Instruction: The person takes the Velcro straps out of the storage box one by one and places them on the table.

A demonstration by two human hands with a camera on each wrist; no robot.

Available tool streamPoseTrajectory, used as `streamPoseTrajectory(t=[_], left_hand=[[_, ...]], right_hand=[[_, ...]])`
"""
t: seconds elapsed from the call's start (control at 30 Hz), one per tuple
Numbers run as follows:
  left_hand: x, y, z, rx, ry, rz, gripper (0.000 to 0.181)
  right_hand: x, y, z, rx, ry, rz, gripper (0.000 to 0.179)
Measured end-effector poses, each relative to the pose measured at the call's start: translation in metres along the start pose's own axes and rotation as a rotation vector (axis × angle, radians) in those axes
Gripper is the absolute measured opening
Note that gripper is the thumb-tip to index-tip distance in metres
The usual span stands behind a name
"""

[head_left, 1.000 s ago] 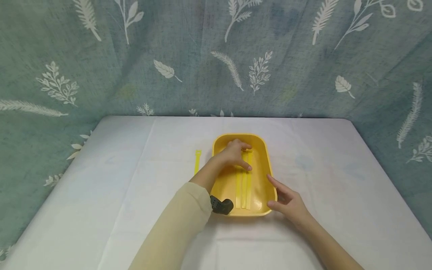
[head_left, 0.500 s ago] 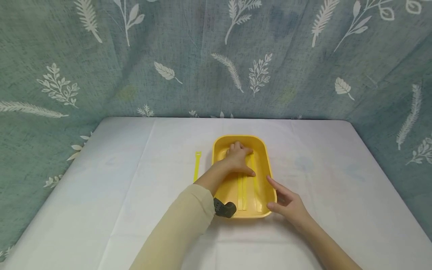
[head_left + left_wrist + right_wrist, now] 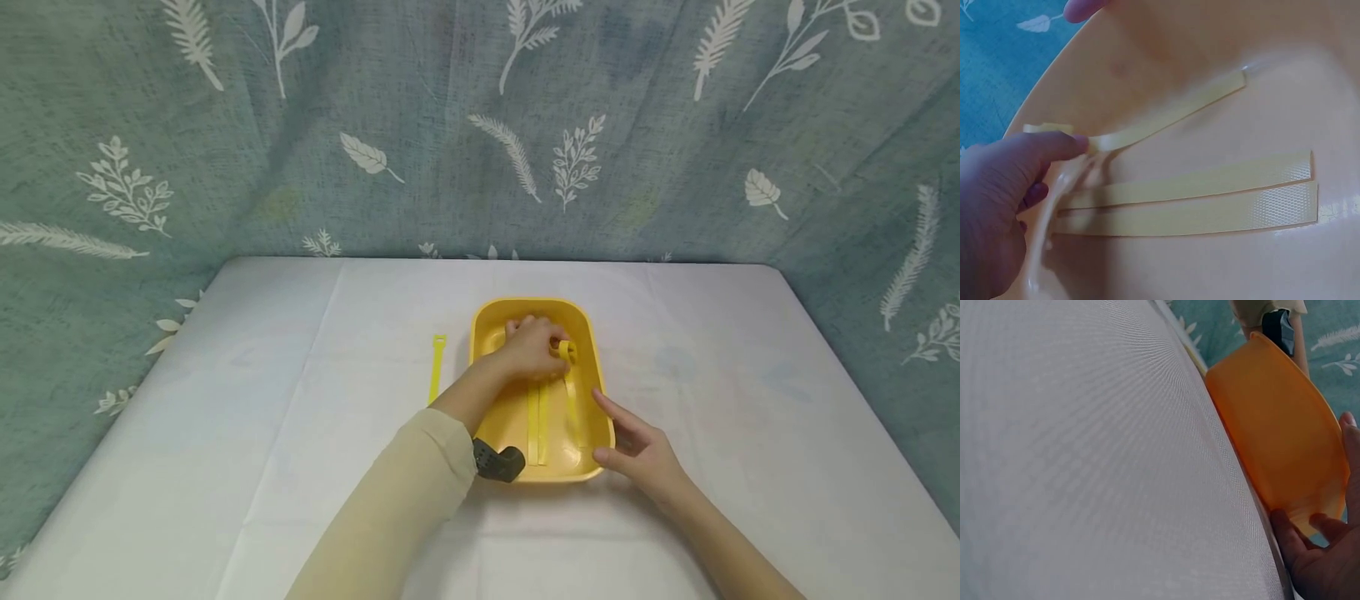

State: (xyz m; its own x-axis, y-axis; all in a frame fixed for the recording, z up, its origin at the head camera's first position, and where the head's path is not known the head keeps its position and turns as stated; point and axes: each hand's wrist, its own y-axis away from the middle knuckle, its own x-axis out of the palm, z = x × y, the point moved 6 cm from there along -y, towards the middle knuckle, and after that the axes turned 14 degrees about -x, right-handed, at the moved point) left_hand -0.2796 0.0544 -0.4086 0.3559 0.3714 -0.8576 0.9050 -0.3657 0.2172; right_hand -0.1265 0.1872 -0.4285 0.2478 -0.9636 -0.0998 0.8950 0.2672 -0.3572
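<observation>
In the head view a yellow tray [image 3: 585,408] stands on the white-covered table. My left hand [image 3: 534,348] is inside it and pinches the slotted-head end of a yellow cable strap [image 3: 1179,115], lifted off the tray's bottom at that end. Two more straps [image 3: 1191,206] lie side by side in the tray, their near ends partly hidden by the left hand. My right hand [image 3: 648,454] rests against the tray's outer right wall, thumb and fingers spread and relaxed, as the right wrist view also shows.
Another yellow strap [image 3: 437,367] lies on the white tablecloth [image 3: 337,400] left of the tray, its lower part hidden behind the left forearm. A black wrist device [image 3: 498,461] sits over the tray's near left corner. A leaf-patterned curtain [image 3: 420,125] hangs behind.
My left hand has separated the rightmost strap from the other two, shifting it right, and now pinches it with its head raised. The right hand has stayed in place.
</observation>
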Motion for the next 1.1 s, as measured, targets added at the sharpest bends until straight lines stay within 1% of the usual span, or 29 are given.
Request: streamPoseTrajectory(t=[0.07, 0.17, 0.27, 0.33, 0.37, 0.47, 0.6, 0.7, 0.83, 0.93, 1.1], left_hand=[[-0.002, 0.000, -0.002, 0.025, 0.056, 0.002, 0.027], [-0.002, -0.001, -0.003, 0.056, 0.174, 0.037, 0.023], [-0.003, -0.002, -0.003, 0.068, 0.314, 0.072, 0.026], [-0.005, -0.001, -0.004, 0.073, 0.401, 0.084, 0.028], [-0.005, -0.001, -0.004, 0.070, 0.434, 0.088, 0.029], [-0.005, -0.001, -0.004, 0.048, 0.553, 0.131, 0.032], [-0.005, -0.002, -0.001, -0.021, 0.704, 0.180, 0.041], [-0.007, -0.004, 0.000, -0.032, 0.762, 0.189, 0.052], [-0.011, -0.002, -0.004, 0.030, 0.807, 0.206, 0.063], [-0.013, 0.001, -0.008, 0.085, 0.828, 0.219, 0.068], [-0.015, 0.004, -0.011, 0.134, 0.826, 0.225, 0.066]], right_hand=[[0.000, 0.000, 0.000, 0.004, 0.006, -0.002, 0.065], [-0.001, 0.001, -0.001, 0.014, 0.019, -0.005, 0.065], [-0.001, 0.002, -0.002, 0.019, 0.018, -0.008, 0.065], [-0.002, 0.003, -0.002, 0.016, 0.013, -0.011, 0.065], [-0.002, 0.003, -0.002, 0.013, 0.011, -0.011, 0.065], [-0.002, 0.003, -0.001, 0.011, 0.018, -0.016, 0.065], [-0.001, 0.001, -0.001, 0.022, 0.043, 0.000, 0.065], [0.000, -0.002, -0.001, 0.025, 0.055, 0.014, 0.065], [-0.001, -0.002, -0.002, 0.034, 0.078, 0.006, 0.065], [-0.001, -0.002, -0.002, 0.043, 0.089, -0.003, 0.065], [-0.001, -0.002, -0.001, 0.043, 0.078, -0.005, 0.065]])
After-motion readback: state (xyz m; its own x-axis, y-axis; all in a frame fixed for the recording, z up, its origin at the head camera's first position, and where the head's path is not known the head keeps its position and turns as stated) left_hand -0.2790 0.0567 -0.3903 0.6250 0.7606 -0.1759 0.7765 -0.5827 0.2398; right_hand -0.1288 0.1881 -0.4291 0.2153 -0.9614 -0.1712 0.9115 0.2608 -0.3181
